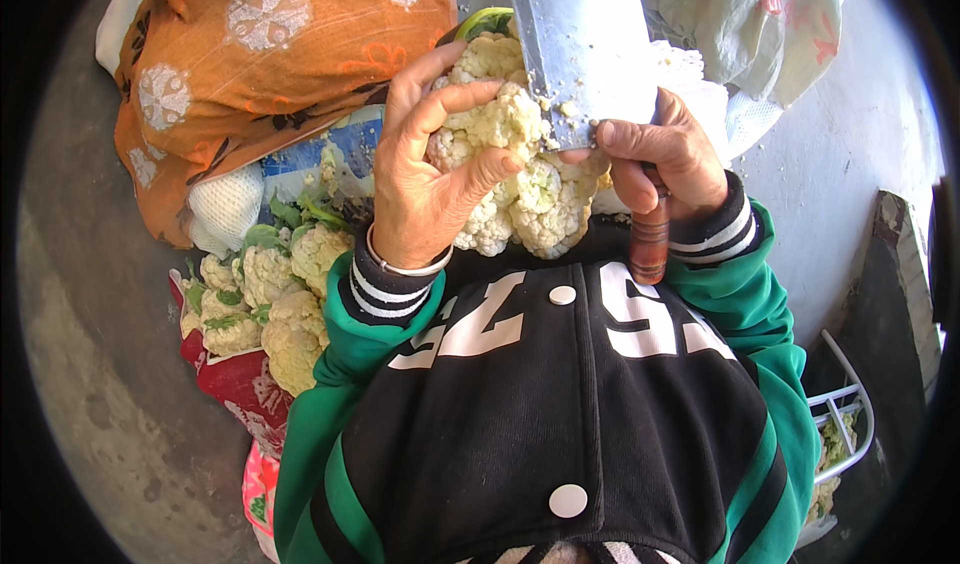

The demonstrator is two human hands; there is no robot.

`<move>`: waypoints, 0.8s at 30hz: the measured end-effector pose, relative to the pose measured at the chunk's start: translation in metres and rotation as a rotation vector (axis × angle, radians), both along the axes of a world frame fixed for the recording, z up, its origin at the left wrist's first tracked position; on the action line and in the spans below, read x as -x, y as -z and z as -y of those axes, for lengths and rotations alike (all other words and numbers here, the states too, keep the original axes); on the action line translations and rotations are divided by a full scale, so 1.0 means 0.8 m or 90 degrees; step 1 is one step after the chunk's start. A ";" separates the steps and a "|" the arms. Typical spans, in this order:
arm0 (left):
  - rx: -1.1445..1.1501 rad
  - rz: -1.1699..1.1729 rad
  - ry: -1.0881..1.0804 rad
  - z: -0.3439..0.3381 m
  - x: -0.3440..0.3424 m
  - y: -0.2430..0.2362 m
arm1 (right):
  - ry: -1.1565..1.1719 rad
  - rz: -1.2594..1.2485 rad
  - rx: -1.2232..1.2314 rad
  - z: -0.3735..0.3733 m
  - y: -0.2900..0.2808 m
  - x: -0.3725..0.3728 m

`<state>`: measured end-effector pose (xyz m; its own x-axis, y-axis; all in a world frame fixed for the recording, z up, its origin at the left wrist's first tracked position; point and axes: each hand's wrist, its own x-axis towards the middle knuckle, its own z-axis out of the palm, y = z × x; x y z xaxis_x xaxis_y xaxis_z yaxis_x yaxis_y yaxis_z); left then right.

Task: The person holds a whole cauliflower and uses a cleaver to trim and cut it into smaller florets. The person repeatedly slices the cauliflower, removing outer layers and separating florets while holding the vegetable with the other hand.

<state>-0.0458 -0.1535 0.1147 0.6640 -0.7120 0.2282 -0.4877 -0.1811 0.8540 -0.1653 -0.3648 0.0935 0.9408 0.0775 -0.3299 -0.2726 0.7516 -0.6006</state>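
Note:
My left hand (412, 184) curls round the left side of a creamy white cauliflower (555, 204), with fingers and thumb spread over its florets. A strip of green leaf shows at the cauliflower's top. My right hand (680, 154) grips a cleaver by its reddish-brown wooden handle (650, 246), the thumb resting near the base of the blade. The broad steel blade (585, 49) points away from me and lies against the cauliflower's right side, hiding part of it. Small white crumbs cling to the metal.
Several cauliflower heads (297, 336) with green leaves are piled at the left on red sacking (240, 389). An orange patterned cloth bundle (320, 74) stands at the far left. A pale plastic bag (765, 14) lies far right; a white metal rack (850, 414) is at the lower right.

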 end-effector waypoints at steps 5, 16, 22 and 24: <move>0.021 -0.005 -0.010 0.003 0.001 0.002 | 0.000 -0.006 0.021 0.000 -0.001 0.003; 0.013 0.021 0.001 0.000 0.000 0.005 | -0.020 0.012 0.009 -0.001 0.006 0.003; 0.021 0.011 0.001 0.001 -0.002 0.006 | -0.007 -0.010 -0.018 -0.003 0.006 0.002; 0.017 -0.006 -0.004 0.001 -0.001 0.006 | 0.000 -0.003 -0.020 -0.004 0.005 0.004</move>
<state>-0.0451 -0.1541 0.1102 0.6710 -0.7011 0.2414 -0.4785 -0.1608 0.8632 -0.1683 -0.3618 0.0894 0.9394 0.0878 -0.3313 -0.2747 0.7706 -0.5750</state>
